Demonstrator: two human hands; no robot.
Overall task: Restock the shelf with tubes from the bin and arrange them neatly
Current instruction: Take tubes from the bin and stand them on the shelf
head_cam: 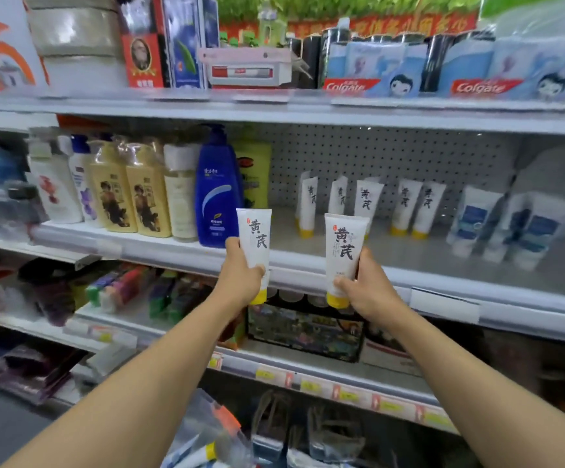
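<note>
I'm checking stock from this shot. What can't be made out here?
- Bin: cut off by the bottom edge of the head view; its contents can't be counted.
- Price tags: too blurred to read.
- Held tubes: lower print hidden by the left hand and right hand.
</note>
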